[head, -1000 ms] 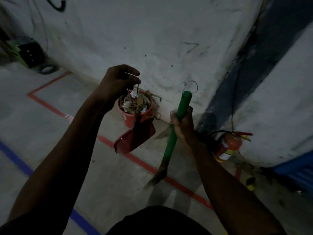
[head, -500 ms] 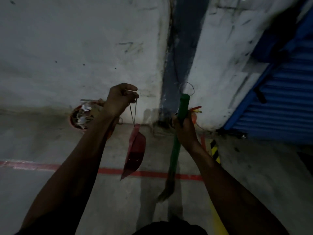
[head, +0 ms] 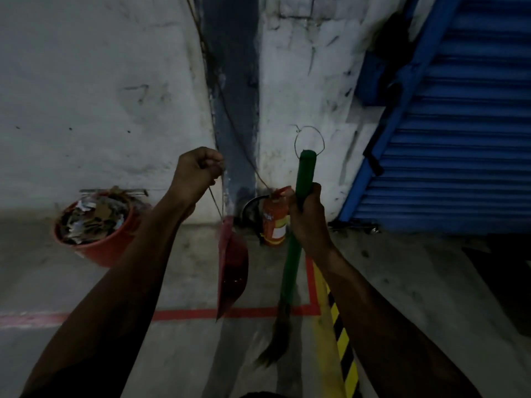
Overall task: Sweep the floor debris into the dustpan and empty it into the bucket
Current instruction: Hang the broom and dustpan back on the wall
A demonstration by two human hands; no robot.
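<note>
The flat red plastic dustpan (head: 232, 271) is being dangled by its thin wire from the clenched left hand (head: 198, 170), right of the debris-filled red bucket (head: 97, 228), while the green-handled broom (head: 298, 225) is being gripped by the right hand (head: 309, 216); both are best being kept upright and apart

1. Both bare forearms reach forward and up from the lower corners of the view.
2. The left hand (head: 198, 170) is raised in a fist, its fingers (head: 214, 165) curled over and pinching a thin wire, left of the green broom handle (head: 298, 214).
3. The right hand (head: 309, 216) wraps that handle below its top end, thumb upward.
</note>
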